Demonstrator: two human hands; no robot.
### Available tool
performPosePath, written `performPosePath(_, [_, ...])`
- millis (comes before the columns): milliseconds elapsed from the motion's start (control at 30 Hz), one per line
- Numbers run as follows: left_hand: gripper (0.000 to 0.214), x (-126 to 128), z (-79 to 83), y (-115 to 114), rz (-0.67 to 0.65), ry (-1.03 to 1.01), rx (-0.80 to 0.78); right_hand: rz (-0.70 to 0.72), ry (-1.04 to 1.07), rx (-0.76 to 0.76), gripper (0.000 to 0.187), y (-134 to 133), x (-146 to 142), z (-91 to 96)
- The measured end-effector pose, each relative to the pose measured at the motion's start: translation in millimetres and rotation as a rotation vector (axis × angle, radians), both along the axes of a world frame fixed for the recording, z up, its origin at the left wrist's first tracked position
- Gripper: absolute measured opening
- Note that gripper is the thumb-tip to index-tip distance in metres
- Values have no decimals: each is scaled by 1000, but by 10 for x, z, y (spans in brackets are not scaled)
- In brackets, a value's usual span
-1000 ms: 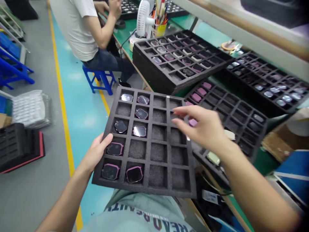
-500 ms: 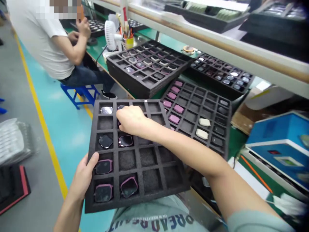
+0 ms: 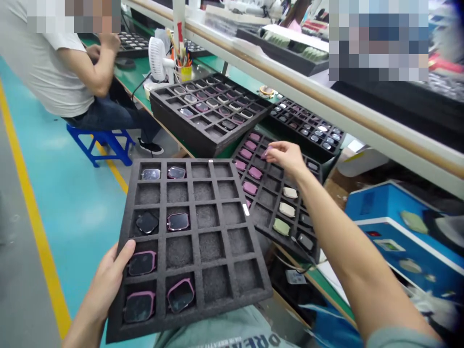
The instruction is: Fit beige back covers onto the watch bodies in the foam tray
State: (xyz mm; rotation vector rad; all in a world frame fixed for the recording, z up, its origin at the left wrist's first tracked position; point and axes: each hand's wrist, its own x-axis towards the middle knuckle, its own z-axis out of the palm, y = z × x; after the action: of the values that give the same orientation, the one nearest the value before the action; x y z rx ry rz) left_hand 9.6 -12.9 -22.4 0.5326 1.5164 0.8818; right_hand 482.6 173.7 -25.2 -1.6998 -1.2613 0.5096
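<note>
My left hand (image 3: pixel 108 280) grips the left edge of a black foam tray (image 3: pixel 213 251) held over my lap, thumb on top. Its left two columns hold several pink-framed and dark watch cases (image 3: pixel 178 221); the other cells are bare. My right hand (image 3: pixel 284 154) reaches over a second foam tray (image 3: pixel 275 212) on the bench, fingers pinched on a small pink watch case (image 3: pixel 266 153) above that tray's pink pieces (image 3: pixel 250 187).
A stack of foam trays (image 3: pixel 206 108) with watch cases and another tray (image 3: pixel 304 125) sit further back on the green bench. A person in a white shirt (image 3: pixel 54 63) sits on a blue stool (image 3: pixel 101 142) to the left. A blue machine (image 3: pixel 395 227) stands at right.
My right hand left the held tray's second column, where one pink case is now gone, and moved right over the bench tray with a pink case pinched. The held tray shifted slightly.
</note>
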Motion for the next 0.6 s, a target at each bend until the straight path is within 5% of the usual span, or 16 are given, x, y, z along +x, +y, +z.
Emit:
performPosePath(200, [84, 11, 27, 45, 12, 8, -30, -11, -200, -28, 34, 94, 198, -446])
performPosePath(600, [84, 31, 50, 38, 12, 9, -31, 47, -482, -163, 43, -13, 553, -435])
